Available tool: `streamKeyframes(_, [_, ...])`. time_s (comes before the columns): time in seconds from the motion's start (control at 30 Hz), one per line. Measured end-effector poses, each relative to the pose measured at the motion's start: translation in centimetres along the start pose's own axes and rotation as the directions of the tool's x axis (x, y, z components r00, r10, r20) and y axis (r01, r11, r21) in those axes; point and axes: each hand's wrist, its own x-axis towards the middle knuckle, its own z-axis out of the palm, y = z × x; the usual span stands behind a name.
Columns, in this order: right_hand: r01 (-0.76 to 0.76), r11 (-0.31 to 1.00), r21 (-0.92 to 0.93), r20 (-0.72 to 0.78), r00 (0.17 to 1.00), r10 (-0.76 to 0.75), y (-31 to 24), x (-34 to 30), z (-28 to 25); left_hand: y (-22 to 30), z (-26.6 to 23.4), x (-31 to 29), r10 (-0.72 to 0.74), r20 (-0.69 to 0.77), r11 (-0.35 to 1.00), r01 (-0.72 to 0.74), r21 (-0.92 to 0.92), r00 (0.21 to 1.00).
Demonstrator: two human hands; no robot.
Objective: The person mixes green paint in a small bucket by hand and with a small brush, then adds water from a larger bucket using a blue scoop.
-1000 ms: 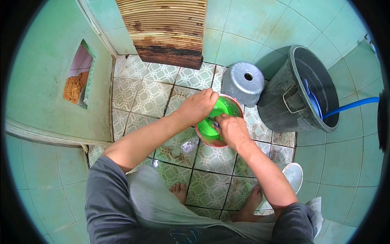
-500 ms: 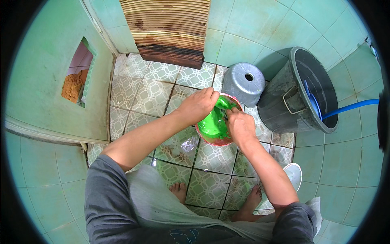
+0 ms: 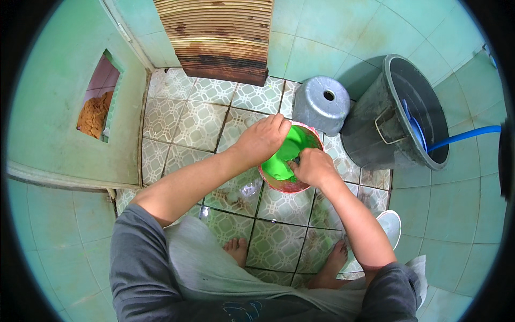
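A round bucket or tub with a red rim stands on the tiled floor in front of me. Inside it is something bright green and smooth, either a plastic vessel or a coating; I cannot tell which. At the upper left of the rim my left hand is closed, but whether it grips the rim or the green thing is hidden. My right hand reaches in from the right, its fingers curled against the green surface. A small dark thing shows at its fingertips.
Beyond the bucket is an upturned grey plastic stool. A large dark bin with a blue hose stands to the right. A slatted wooden board leans on the wall, near a green door. A pale round object lies by my right foot.
The green surface inside the bucket has shifted and now reaches farther toward the far right of the rim. My right hand has moved slightly nearer and down-left; my left hand is nearly still.
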Motion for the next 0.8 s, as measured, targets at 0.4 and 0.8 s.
streamKeyframes(0.4, [-0.152,0.822,0.549,-0.021,0.980,0.195,-0.8,1.2,2.5,0.1,-0.3,0.0,0.004,0.035,0.999,-0.002,-0.035,0.999])
streamKeyframes(0.8, [0.192,0.969,-0.154,0.183,0.970,-0.163,-0.8,-0.6,0.1,-0.4,0.2,-0.3,-0.009,-0.003,0.999,0.009,-0.036,1.000])
